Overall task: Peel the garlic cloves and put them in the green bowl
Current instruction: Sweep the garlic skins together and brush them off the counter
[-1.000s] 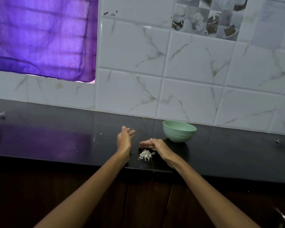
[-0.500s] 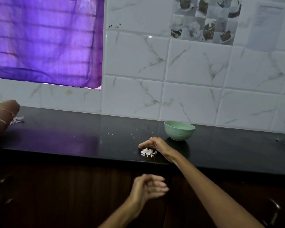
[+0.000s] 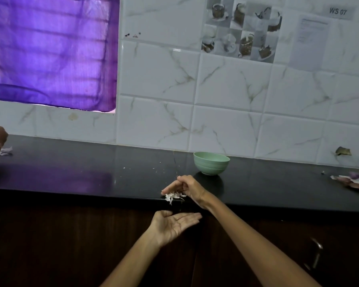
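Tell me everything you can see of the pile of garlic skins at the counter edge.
The pile of garlic skins is a small loose heap of thin, papery white flakes, some curled. It sits at the very front edge of the black counter, with one strip hanging over the lip. The right hand rests over it, fingers down at its back and left side, apparently sweeping it forward. The left hand waits palm up, below the edge, not touching it. The green bowl stands apart, farther back to the right.
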